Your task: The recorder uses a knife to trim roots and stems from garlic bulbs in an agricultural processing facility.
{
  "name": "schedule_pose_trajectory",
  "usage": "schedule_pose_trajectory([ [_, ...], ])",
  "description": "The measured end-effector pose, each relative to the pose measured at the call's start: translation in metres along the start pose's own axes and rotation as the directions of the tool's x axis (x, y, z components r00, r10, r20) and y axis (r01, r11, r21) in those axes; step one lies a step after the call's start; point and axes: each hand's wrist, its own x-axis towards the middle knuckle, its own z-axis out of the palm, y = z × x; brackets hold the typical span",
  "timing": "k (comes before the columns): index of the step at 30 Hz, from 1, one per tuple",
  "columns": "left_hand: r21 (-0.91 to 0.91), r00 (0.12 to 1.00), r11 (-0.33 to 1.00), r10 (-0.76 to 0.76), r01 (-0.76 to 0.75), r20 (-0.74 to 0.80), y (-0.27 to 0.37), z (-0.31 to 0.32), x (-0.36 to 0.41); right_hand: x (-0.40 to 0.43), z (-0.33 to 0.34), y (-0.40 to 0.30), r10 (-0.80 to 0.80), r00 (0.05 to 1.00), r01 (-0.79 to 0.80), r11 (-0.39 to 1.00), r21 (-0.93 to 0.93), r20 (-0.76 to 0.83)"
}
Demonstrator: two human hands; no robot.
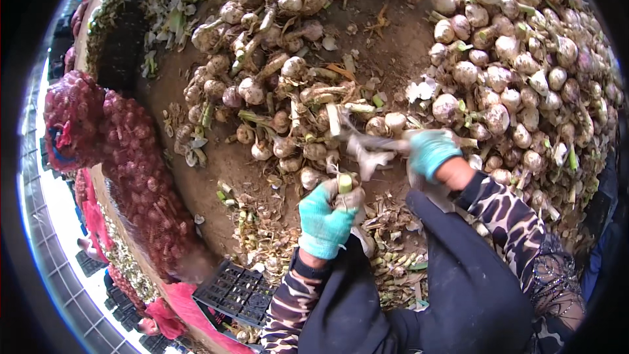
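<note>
Both hands wear turquoise gloves. My left hand (pixel 329 216) is closed around a garlic stem, whose cut green end (pixel 345 183) points up between the fingers; the rest is hidden in the glove. To the right, my right hand (pixel 433 153) grips a blurred metal cutting tool (pixel 376 141), which points left; its exact kind cannot be told. Beneath the blade is a blurred pale piece (pixel 368 161), perhaps garlic skin. Garlic bulbs with long stems (pixel 282 145) lie just beyond my left hand.
A large heap of trimmed garlic bulbs (pixel 511 73) covers the right side. Red mesh sacks of garlic (pixel 142 172) stand at the left, near a black plastic crate (pixel 236 291). Cut stems and dry skins (pixel 265 228) litter the ground around my legs.
</note>
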Motion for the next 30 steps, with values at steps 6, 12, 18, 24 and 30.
schedule_pose_trajectory([
  [6,-0.517,0.908,0.844,0.095,0.144,0.409,0.072,0.000,0.009,-0.006,0.018,0.019,0.013,0.894,0.174,0.910,0.375,-0.448],
  [12,0.774,0.869,0.558,0.495,-0.298,-0.023,-0.028,-0.058,0.066,-0.016,0.007,0.027,0.244,0.916,0.002,0.790,0.613,-0.318],
  [18,0.923,0.898,0.102,0.291,-0.371,0.329,-0.092,-0.093,0.118,-0.015,-0.004,0.009,0.086,0.950,0.055,0.900,0.432,-0.300],
  [24,0.906,0.865,0.079,0.341,-0.416,0.367,-0.033,-0.068,0.111,-0.023,-0.005,0.003,0.054,0.884,0.217,0.832,0.511,-0.464],
  [30,-0.208,0.988,0.976,-0.033,0.064,0.150,0.022,-0.022,0.044,-0.040,-0.008,-0.015,-0.374,0.740,0.488,0.870,0.065,-0.559],
])
